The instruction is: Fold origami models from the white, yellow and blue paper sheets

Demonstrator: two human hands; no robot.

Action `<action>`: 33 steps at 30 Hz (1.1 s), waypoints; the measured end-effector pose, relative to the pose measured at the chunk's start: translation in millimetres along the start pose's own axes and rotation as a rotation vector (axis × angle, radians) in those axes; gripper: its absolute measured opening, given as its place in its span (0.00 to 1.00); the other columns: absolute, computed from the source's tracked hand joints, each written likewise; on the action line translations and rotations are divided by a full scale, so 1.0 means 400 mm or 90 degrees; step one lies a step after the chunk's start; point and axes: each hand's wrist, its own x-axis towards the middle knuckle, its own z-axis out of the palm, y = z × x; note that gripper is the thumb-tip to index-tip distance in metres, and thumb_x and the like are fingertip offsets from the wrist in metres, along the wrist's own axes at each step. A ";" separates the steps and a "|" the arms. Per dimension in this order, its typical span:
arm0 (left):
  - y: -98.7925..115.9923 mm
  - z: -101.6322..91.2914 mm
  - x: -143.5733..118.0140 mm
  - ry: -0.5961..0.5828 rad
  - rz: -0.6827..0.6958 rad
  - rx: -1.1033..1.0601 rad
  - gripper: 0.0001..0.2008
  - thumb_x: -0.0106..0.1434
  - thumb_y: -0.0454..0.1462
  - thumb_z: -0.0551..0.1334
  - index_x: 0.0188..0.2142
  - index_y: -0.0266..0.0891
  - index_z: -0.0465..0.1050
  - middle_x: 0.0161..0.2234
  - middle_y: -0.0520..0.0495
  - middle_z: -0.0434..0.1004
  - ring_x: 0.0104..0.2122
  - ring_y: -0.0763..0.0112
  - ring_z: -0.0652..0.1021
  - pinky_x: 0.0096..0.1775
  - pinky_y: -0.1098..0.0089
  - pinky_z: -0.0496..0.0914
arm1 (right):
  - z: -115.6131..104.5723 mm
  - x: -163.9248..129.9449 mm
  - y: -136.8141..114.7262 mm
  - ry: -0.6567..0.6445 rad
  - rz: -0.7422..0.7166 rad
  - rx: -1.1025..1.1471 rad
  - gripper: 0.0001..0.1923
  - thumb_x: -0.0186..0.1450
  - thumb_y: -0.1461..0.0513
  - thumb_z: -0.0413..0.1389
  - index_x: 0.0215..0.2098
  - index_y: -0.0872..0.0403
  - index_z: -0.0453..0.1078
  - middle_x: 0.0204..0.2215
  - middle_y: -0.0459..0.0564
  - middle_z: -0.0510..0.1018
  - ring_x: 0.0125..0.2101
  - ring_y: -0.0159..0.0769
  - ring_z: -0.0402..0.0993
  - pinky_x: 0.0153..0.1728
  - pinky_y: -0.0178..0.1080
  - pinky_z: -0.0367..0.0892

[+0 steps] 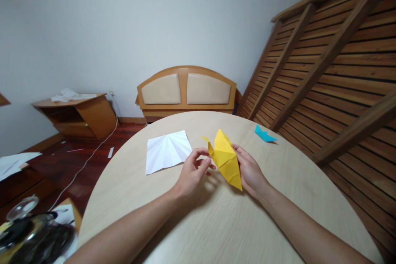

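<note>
A folded yellow paper shape [227,157] is held just above the round light wooden table [216,222]. My right hand [251,172] grips its right side from behind. My left hand [194,172] pinches a small yellow flap at the shape's left side between thumb and fingers. A creased white sheet of paper [167,151] lies flat on the table to the left of my hands.
A small blue folded paper figure [264,134] rests near the table's far right edge. A slatted wooden frame [334,70] leans on the right. A headboard [186,90] and a low wooden cabinet [80,117] stand by the wall. Glassware [27,231] sits low on the left.
</note>
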 end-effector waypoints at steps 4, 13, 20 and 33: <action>-0.001 0.007 -0.001 0.046 0.047 0.076 0.23 0.55 0.42 0.72 0.49 0.42 0.70 0.51 0.40 0.72 0.42 0.64 0.75 0.36 0.69 0.72 | 0.005 -0.010 0.004 -0.059 0.056 -0.013 0.18 0.57 0.53 0.67 0.41 0.49 0.69 0.36 0.48 0.83 0.35 0.42 0.81 0.31 0.40 0.73; -0.004 -0.003 0.005 0.112 0.051 0.261 0.06 0.60 0.38 0.64 0.33 0.37 0.77 0.30 0.47 0.78 0.30 0.67 0.75 0.34 0.70 0.67 | -0.028 0.002 0.026 0.083 -0.331 -0.471 0.14 0.69 0.51 0.54 0.46 0.50 0.68 0.47 0.55 0.78 0.47 0.46 0.75 0.47 0.49 0.70; 0.004 -0.009 0.017 0.131 0.066 0.258 0.06 0.58 0.35 0.62 0.34 0.37 0.77 0.31 0.47 0.79 0.30 0.67 0.75 0.35 0.70 0.66 | -0.007 -0.049 0.013 -0.190 -0.625 -0.826 0.24 0.66 0.66 0.58 0.59 0.45 0.64 0.52 0.52 0.76 0.53 0.46 0.72 0.52 0.52 0.68; -0.019 -0.005 0.016 0.073 0.012 0.086 0.10 0.54 0.33 0.65 0.37 0.37 0.76 0.37 0.43 0.81 0.36 0.63 0.77 0.39 0.67 0.70 | -0.020 -0.030 0.000 -0.176 -0.586 -0.810 0.21 0.69 0.66 0.52 0.58 0.47 0.70 0.50 0.54 0.78 0.49 0.45 0.76 0.52 0.52 0.73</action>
